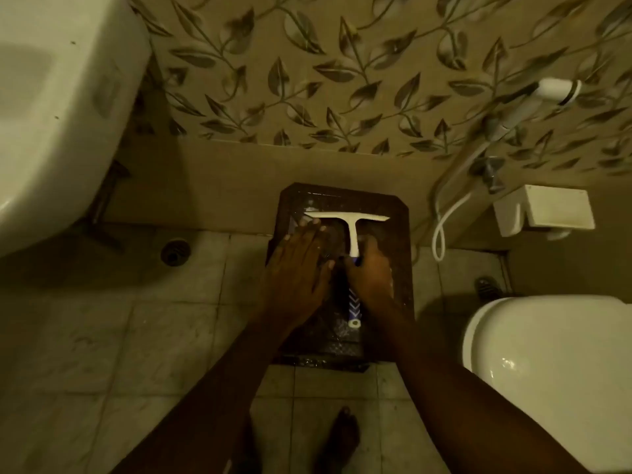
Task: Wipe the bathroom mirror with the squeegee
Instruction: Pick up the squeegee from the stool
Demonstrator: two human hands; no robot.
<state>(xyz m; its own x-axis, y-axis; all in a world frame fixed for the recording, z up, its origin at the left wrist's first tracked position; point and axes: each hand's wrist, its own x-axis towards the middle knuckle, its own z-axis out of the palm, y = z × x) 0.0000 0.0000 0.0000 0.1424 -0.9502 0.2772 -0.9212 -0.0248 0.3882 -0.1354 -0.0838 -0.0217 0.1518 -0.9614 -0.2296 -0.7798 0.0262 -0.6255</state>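
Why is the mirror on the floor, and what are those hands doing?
A person is cleaning a framed mirror that leans against the wall on the bathroom floor. The right hand holds the squeegee by its handle, blade near the top of the glass. The left hand lies flat on the mirror, steadying it.

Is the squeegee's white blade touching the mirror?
Touching. In the head view the squeegee lies flat with its blade on the mirror, no gap showing, while the right hand grips its handle.

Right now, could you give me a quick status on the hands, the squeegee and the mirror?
Left hand flat on the mirror, bracing it. Right hand gripping the squeegee handle, blade near the far edge. Nothing blocking.
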